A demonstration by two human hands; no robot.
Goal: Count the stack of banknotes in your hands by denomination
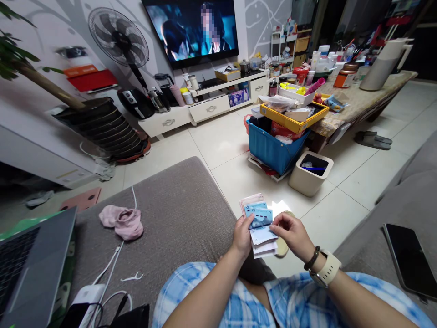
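A fanned stack of banknotes (261, 218), blue ones on top of pinkish and pale ones, is held out over my lap. My left hand (243, 234) grips its left side, thumb pressed on the blue notes. At the right edge of the stack, my right hand (290, 232) has thumb and forefinger pinched on a note, the other fingers curled. A dark bracelet and a pale watch (326, 269) sit on my right wrist. The lower faces of the notes are hidden.
A grey couch section (177, 205) carries pink socks (124, 221), a dental floss pick (132, 277), cables and a laptop (37, 269). A phone (411, 259) lies at right. Ahead stand a beige bin (309, 182), a blue crate (273, 148) and a cluttered table (372, 102).
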